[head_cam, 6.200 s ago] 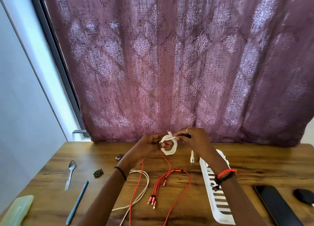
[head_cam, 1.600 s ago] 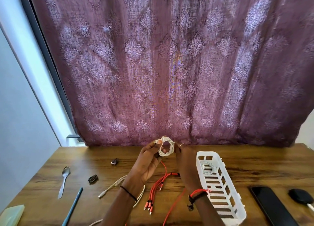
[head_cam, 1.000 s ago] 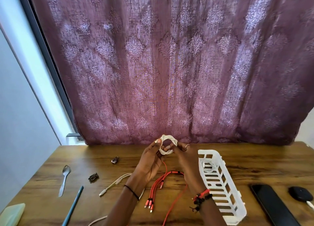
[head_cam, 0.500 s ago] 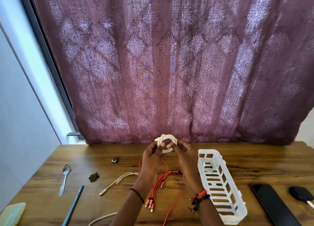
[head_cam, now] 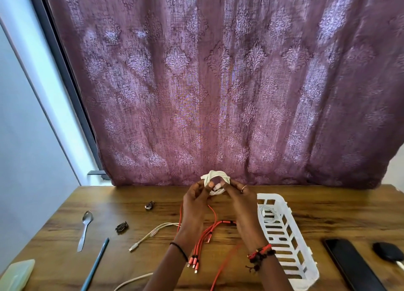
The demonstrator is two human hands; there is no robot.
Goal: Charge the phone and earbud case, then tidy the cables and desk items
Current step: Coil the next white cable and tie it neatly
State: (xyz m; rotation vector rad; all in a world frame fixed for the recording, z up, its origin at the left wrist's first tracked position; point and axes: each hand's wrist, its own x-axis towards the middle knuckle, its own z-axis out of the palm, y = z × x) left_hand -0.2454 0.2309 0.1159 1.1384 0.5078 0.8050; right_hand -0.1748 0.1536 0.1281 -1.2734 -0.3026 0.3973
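Both hands hold a coiled white cable (head_cam: 215, 177) up above the far middle of the wooden desk (head_cam: 328, 205). My left hand (head_cam: 195, 201) pinches its left side and my right hand (head_cam: 238, 200) pinches its right side, fingertips inside the loop. Under them lies a red multi-head cable (head_cam: 202, 245) and a loose beige cable (head_cam: 153, 232). A white slotted basket (head_cam: 284, 238) stands to the right with another coiled white cable (head_cam: 269, 214) inside. The black phone (head_cam: 352, 264) and black earbud case (head_cam: 388, 251) lie at the right.
A spoon (head_cam: 85, 227), a teal pen (head_cam: 96, 264), a pale green case (head_cam: 16, 275) and two small dark objects (head_cam: 122, 227) lie on the left side of the desk. A purple patterned curtain (head_cam: 218, 83) hangs right behind the desk's far edge.
Both hands have kept working the white coil, raising it slightly and wrapping its end round the loop. The basket now stands uncovered at the right. The camera has shifted a little.
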